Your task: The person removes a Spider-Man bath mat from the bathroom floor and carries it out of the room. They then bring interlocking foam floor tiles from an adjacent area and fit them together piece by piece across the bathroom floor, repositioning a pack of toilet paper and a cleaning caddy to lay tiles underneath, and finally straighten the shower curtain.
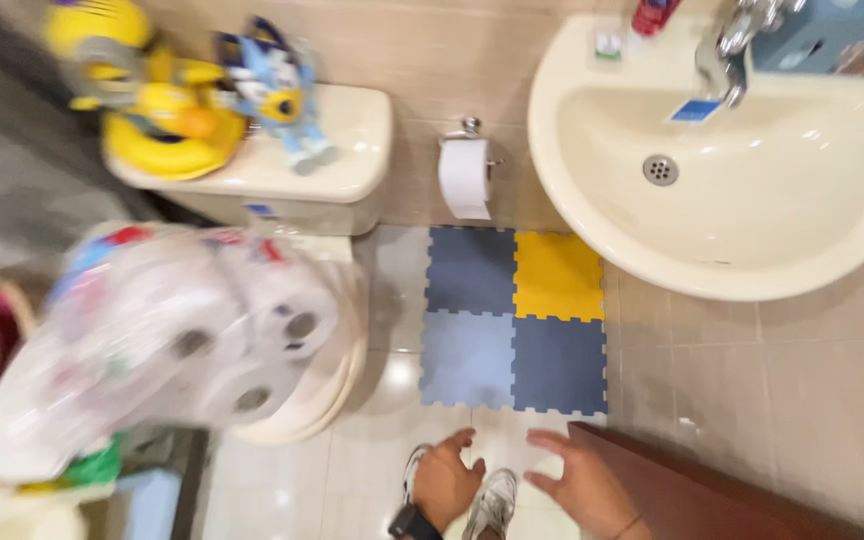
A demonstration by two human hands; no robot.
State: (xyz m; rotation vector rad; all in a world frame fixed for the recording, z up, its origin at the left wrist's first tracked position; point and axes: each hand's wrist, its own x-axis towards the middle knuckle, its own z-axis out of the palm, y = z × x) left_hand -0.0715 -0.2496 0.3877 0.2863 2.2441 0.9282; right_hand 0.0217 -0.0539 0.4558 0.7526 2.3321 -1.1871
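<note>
Both empty, fingers spread: left hand (444,482) (watch at wrist) and right hand (582,485), low over pale floor tiles (792,400). Beyond: cream sink (572,180), toilet (322,390) under blurred pack of paper rolls (152,340), blue-and-yellow foam mat (512,320) just ahead of fingertips, brown door edge (692,480) beside right hand.

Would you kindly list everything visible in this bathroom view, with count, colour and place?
Sink: one, cream, upper right.
Tap: one, chrome, above the basin.
Toilet: one, cream, upper left.
Toys: several, yellow and blue, on the tank.
Toilet roll: one, white, on the wall holder.
Foam mat: four tiles, three blue and one yellow, on the floor.
Pack of toilet rolls: one, clear plastic, on the toilet, blurred.
Door edge: one, brown, lower right.
Shoes: grey-white, bottom centre.
Watch: one, black, left wrist.
Left hand: empty, fingers spread.
Right hand: empty, beside the door edge.
</note>
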